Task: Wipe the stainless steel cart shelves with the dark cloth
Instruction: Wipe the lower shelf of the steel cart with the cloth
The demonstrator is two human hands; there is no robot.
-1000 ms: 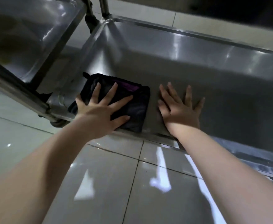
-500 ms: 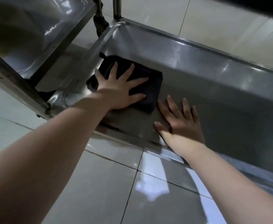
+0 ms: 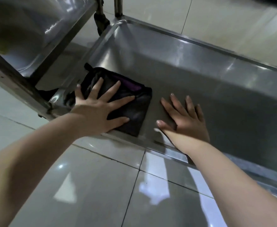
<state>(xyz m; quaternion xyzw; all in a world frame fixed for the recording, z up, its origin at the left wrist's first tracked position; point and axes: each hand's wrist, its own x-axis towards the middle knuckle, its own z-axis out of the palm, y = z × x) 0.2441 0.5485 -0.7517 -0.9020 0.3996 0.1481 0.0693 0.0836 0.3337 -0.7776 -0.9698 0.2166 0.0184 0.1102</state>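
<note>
A folded dark cloth with a purple edge lies in the near left corner of the cart's bottom steel shelf. My left hand presses flat on the cloth with its fingers spread. My right hand rests flat on the bare shelf floor just right of the cloth, fingers straight, not touching the cloth.
A higher steel shelf overhangs at the upper left, carried by a slanted frame post. Another upright post and a dark caster stand at the shelf's far left corner. Glossy floor tiles lie in front.
My left hand has pulled the cloth back from the far left corner toward the near edge of the shelf. My right hand has stayed flat on the shelf floor beside it.
</note>
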